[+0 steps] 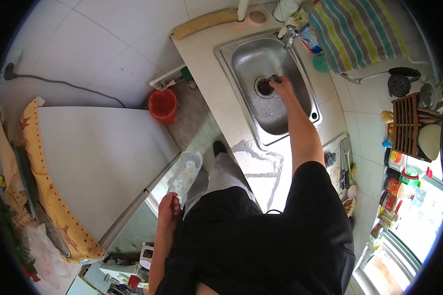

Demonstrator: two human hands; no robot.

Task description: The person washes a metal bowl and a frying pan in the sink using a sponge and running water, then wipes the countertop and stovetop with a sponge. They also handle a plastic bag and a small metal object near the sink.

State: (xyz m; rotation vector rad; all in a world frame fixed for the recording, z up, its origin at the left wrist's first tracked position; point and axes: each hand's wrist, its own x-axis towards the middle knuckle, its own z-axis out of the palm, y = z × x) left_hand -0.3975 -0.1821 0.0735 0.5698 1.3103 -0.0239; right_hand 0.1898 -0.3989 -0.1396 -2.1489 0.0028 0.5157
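Observation:
My right hand point(283, 87) reaches down into the stainless steel sink point(240, 70). Its fingers pinch a small dark object point(274, 78) at the edge of the round drain point(264, 87); what the object is cannot be made out. Wet streaks and water cover the basin floor around the drain. Above the basin's far right corner stands a chrome faucet point(290, 38). Low at my left side, my left hand point(170, 209) grips the gathered end of a translucent plastic bag point(186, 171), which extends beside my leg with some pale contents.
A red bucket point(162, 107) stands on the floor beside a white refrigerator point(103, 155). A striped towel point(354, 35) hangs right of the faucet. On the right counter lie a cutting board point(334, 147) and a knife point(344, 173). Several jars line the windowsill.

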